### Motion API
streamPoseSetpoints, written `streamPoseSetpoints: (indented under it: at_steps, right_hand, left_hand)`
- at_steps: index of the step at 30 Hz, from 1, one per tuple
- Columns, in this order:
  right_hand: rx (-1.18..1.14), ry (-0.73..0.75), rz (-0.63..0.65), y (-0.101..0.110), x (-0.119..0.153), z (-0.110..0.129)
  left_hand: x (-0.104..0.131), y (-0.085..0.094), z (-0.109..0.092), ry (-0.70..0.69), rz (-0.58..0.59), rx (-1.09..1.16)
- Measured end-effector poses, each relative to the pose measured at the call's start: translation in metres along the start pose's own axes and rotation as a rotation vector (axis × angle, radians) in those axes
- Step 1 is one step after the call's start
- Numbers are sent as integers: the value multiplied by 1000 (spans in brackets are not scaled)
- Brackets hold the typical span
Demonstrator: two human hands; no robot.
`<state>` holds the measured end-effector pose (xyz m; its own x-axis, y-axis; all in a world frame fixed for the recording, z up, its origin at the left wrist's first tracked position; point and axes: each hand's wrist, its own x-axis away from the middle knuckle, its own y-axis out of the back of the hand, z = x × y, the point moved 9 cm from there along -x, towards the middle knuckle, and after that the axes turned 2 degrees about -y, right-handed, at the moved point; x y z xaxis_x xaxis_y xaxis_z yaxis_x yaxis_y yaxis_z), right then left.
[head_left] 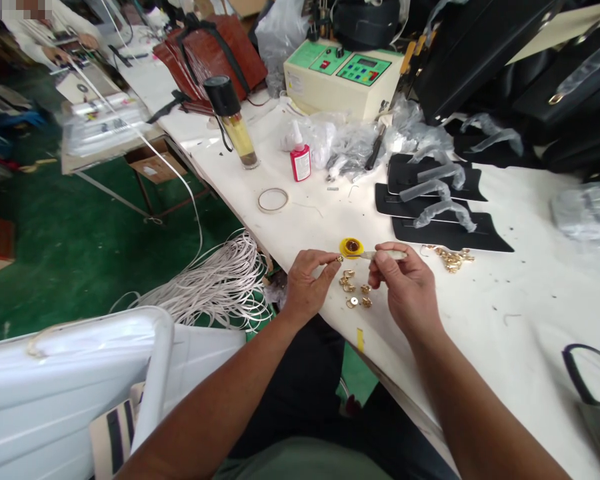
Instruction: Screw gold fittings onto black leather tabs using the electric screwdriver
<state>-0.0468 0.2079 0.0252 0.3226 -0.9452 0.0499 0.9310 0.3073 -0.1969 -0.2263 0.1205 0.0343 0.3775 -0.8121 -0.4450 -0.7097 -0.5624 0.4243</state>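
Between thumb and forefinger, my left hand [307,283] pinches a small gold metal fitting [340,259] above the table's near edge. My right hand [407,283] grips the pale handle of a thin pointed tool [393,255], its tip directed left toward the fitting. Just behind the tip sits a small yellow round pot [351,248] with dark brown contents. Several more gold fittings [347,281] lie on the white table between my hands. To the right of my right hand is a larger pile of gold hardware [454,260].
Black panels with plastic-wrapped handles [453,230] lie beyond my right hand. Further back stand a red bottle [301,160], a flask [237,127] and a cream control box [343,77]. A tape ring [273,200] lies at left. Below are bundled white cords [215,283] and a white tub [160,333].
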Motion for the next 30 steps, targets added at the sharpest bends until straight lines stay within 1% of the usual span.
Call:
streamPoseSetpoints:
  at_steps: [6,13,18,25,27,30]
  right_hand:
    - [78,18,-3,-3,3,7]
    - [114,26,0,-4,3,5]
    - [155,29,1,-4,4,4]
    - [299,50,-101,2,7,11]
    - [300,51,-111,3,8,14]
    - [239,66,-139,8,10,20]
  left_hand:
    - [0,0,-3,-12,4,-1]
    - [0,1,-6,-22,7,-6]
    - [0,0,-4,-12,4,-22]
    - [1,-1,-2,-31,-6,-7]
    - [2,0,1,-11,-12,5]
    - [2,1,6,3,-27,39]
